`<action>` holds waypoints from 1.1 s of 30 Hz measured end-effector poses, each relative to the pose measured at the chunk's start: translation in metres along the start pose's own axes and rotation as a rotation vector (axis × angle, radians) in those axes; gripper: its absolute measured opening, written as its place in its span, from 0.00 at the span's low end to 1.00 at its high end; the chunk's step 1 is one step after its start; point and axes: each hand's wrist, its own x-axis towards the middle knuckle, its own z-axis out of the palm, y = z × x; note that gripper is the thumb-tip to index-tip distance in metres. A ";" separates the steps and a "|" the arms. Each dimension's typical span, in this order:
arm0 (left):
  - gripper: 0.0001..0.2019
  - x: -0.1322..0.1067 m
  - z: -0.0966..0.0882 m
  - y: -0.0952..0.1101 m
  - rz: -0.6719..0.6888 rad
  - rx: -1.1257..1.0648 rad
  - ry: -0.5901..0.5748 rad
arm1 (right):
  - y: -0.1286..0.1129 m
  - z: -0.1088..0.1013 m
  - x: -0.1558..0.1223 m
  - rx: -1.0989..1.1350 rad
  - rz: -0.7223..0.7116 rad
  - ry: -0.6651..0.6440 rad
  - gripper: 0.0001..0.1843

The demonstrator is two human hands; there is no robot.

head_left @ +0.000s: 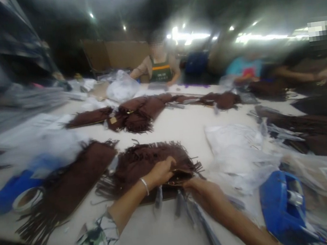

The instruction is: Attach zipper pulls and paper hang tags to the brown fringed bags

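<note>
A dark brown fringed suede bag (144, 160) lies on the white table (178, 126) right in front of me. My left hand (159, 172), with a silver bracelet on the wrist, grips the bag's opening edge with curled fingers. My right hand (203, 189) holds the same edge from the right, fingers tucked under it. Grey strips hang below the bag near my wrists. The picture is smeared by motion.
Another fringed brown piece (70, 185) lies to the left, more brown bags (134, 112) sit mid-table. A blue tape dispenser (282, 205) stands at right, another blue one (8, 193) with a tape roll at left. Clear plastic bags (238, 145) lie right. Several people sit across the table.
</note>
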 end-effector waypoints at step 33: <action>0.08 0.017 -0.006 0.007 0.343 0.335 -0.223 | 0.029 0.044 0.037 -0.151 0.251 -0.116 0.16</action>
